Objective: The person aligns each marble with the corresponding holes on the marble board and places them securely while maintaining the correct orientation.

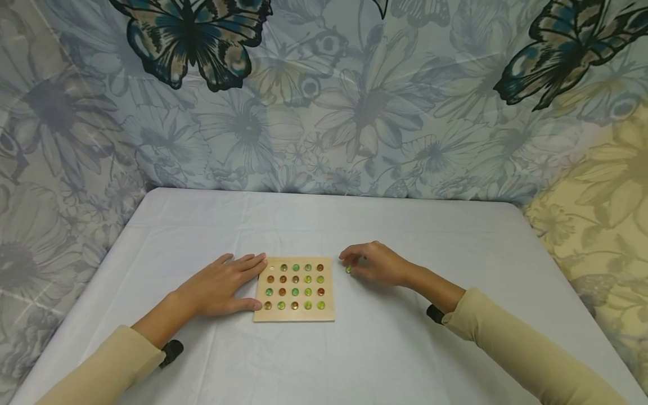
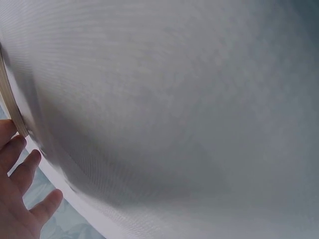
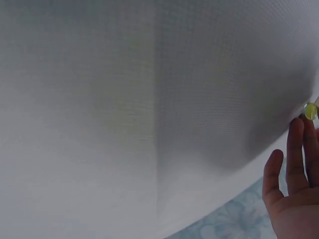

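A light wooden board (image 1: 294, 318) lies flat on the white table, with rows of round hollows holding green, amber and reddish-brown glass marbles. The hollow at its far left corner looks pale, with no coloured marble visible in it. My left hand (image 1: 223, 286) rests at the board's left side, fingers extended at the far corner and thumb at the near end; the left wrist view shows fingertips against the board's edge (image 2: 11, 102). To the right of the board, my right hand (image 1: 381, 264) pinches a yellow-green marble (image 1: 348, 270) between thumb and fingertips, low over the cloth. That marble (image 3: 310, 111) shows by the fingertips in the right wrist view.
A white cloth (image 1: 405, 349) covers the table. Behind it hangs a fabric backdrop (image 1: 354, 140) printed with flowers and butterflies, which also runs along both sides. A dark strap piece (image 1: 172, 352) sits below the left wrist and another (image 1: 435, 314) below the right.
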{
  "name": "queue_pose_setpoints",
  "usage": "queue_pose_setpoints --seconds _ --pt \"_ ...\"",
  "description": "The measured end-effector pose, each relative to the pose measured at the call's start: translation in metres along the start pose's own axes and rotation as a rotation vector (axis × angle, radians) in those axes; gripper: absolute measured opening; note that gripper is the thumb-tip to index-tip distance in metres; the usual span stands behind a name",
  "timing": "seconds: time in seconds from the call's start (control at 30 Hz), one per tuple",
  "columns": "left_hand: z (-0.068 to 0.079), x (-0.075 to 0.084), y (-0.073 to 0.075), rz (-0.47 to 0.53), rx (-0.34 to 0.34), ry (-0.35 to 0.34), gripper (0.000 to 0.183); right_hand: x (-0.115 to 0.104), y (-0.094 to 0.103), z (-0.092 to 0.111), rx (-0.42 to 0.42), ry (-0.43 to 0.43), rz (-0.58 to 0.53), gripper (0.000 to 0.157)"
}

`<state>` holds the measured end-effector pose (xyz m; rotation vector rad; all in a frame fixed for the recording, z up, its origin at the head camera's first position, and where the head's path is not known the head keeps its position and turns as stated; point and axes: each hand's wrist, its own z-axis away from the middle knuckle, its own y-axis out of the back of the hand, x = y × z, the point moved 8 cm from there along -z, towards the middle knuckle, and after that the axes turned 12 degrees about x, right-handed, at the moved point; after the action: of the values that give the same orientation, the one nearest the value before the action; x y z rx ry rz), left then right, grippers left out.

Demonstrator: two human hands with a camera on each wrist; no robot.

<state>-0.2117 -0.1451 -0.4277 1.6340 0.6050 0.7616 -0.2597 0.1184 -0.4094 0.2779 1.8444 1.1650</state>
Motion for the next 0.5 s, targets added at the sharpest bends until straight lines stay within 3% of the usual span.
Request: queue_pose_setpoints --seconds 0.5 --pt "0.0007 0.0001 0.0001 0.008 0.004 -0.004 0.089 0.0011 -0.0022 0.0028 0.004 -0.013 0.001 0.03"
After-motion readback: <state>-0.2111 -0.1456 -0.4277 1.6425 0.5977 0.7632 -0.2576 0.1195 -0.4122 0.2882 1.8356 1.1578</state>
